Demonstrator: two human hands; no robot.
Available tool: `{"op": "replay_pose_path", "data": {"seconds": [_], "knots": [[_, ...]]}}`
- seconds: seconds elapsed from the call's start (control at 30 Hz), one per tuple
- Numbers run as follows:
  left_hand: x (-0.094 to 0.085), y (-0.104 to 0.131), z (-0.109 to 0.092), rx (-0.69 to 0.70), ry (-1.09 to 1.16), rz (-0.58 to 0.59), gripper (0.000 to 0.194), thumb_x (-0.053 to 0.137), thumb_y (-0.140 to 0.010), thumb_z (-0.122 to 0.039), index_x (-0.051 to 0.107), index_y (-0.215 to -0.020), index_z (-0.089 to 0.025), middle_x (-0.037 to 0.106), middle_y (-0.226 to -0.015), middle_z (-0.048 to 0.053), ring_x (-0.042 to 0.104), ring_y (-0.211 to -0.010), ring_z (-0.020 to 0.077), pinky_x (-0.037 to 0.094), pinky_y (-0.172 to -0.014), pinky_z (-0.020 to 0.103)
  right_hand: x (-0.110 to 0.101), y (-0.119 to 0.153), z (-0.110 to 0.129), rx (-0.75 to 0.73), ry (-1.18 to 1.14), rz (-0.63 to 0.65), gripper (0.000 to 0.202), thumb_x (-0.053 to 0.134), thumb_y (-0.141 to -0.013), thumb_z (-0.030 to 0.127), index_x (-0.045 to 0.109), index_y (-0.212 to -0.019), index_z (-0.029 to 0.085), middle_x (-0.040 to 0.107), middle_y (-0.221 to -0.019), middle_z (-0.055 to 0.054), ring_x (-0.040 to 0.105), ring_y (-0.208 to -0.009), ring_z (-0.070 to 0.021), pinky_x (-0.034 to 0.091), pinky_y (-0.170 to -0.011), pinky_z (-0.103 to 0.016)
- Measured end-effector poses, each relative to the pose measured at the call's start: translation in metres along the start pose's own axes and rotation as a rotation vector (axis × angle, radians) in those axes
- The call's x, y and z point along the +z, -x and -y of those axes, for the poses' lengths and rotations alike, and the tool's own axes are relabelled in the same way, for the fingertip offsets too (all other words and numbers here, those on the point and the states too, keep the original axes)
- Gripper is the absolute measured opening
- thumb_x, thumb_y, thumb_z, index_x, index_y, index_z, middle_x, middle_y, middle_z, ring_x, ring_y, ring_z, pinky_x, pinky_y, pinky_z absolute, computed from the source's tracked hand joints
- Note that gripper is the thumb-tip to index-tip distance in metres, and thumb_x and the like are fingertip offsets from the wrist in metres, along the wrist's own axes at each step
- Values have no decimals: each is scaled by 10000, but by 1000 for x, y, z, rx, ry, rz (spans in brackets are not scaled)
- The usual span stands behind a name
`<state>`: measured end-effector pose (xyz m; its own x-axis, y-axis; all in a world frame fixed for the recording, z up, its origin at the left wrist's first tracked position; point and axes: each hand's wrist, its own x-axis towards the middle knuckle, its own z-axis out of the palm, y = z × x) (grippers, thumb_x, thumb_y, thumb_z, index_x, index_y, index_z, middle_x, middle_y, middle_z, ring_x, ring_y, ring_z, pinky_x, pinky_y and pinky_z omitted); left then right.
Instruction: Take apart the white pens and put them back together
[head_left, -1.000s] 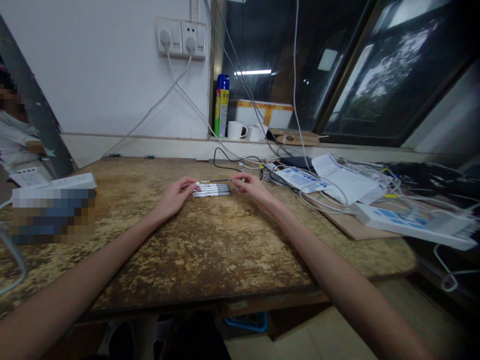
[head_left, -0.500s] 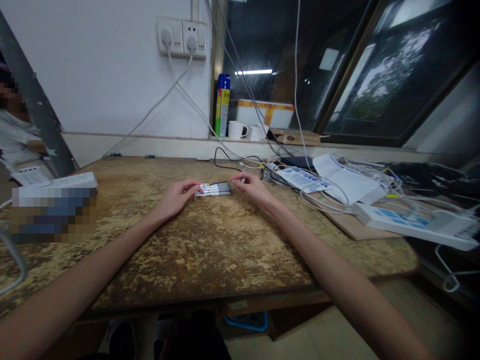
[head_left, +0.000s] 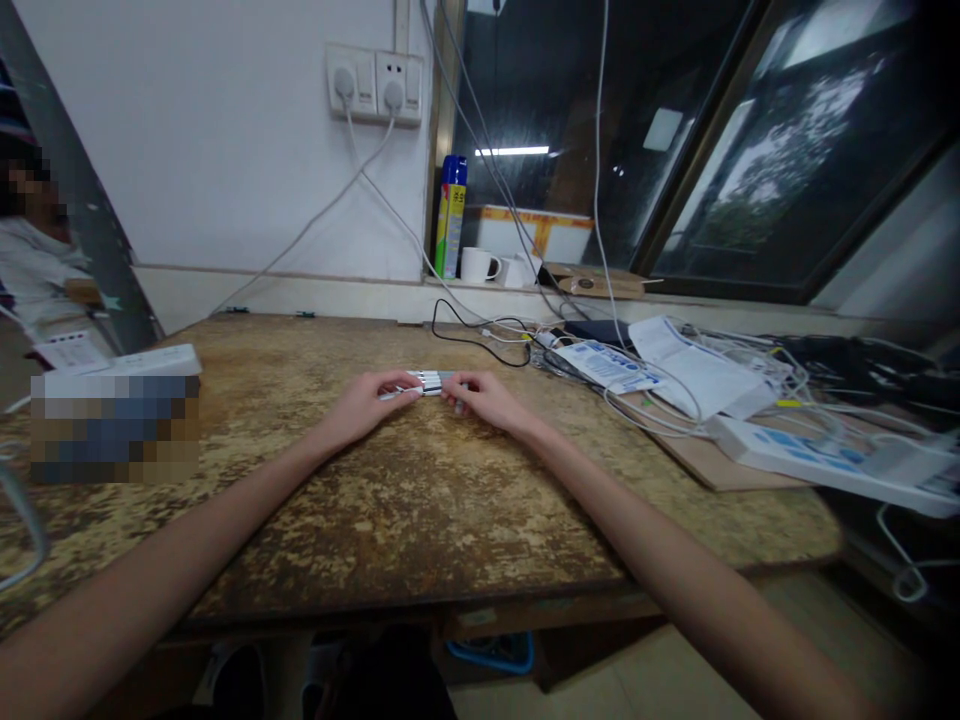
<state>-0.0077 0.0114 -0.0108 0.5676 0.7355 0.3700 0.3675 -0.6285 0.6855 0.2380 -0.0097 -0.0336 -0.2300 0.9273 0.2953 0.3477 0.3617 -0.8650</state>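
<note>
Several slim white-and-grey pens (head_left: 429,379) lie side by side on the worn wooden table, partly hidden by my fingers. My left hand (head_left: 381,393) is closed at their left end, thumb and fingers pinching the nearest pen. At the right end, my right hand (head_left: 476,397) is also closed, its fingertips pinching the grey end of a pen. Both hands rest low over the tabletop with a small gap between them. Fingers cover much of the pens, so their exact ends are hard to see.
On the right are papers (head_left: 667,365), tangled cables and a white power strip (head_left: 795,450) on a brown board. A white box-like device (head_left: 150,365) lies left. A spray can (head_left: 451,215) and mug (head_left: 480,264) stand on the sill. A person (head_left: 37,240) is at far left.
My right hand has come down and left, from holding a thin pen along the row's far side to the row's near right end. My left hand has shifted slightly right and nearer.
</note>
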Motion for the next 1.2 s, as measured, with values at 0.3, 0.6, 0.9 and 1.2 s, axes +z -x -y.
{"op": "replay_pose_path", "data": {"seconds": [0.3,0.6,0.9,1.2], "knots": [[-1,-1,2,11,-46,-30,384,598,-940,-515,779,-1115,-224,794,-1077,73,698,-946,259,507,-913,398,-3,-8,-3,120,-26,-305,157,518,-870,234,668,-913,214,670,-796,-18,580,-681,-169,449,-659,-300],[-2,-1,2,-2,-66,-64,354,597,-941,-480,781,-1099,-222,792,-1055,75,676,-871,242,504,-869,386,-4,-6,4,39,-184,-365,253,635,-718,251,637,-967,203,666,-867,-8,632,-793,-175,507,-818,-322],[-2,-2,2,-14,-89,-69,351,601,-939,-473,781,-1091,-213,790,-1013,73,668,-852,239,500,-858,385,-2,-5,8,69,-318,-341,271,674,-694,261,654,-959,207,683,-899,-9,639,-810,-159,523,-852,-319],[-2,0,-2,-10,-79,-59,359,595,-940,-473,783,-1090,-208,790,-1026,74,682,-884,252,495,-882,387,-4,-4,10,52,-252,-318,243,682,-692,260,674,-928,203,699,-892,-18,628,-816,-169,504,-818,-310]]}}
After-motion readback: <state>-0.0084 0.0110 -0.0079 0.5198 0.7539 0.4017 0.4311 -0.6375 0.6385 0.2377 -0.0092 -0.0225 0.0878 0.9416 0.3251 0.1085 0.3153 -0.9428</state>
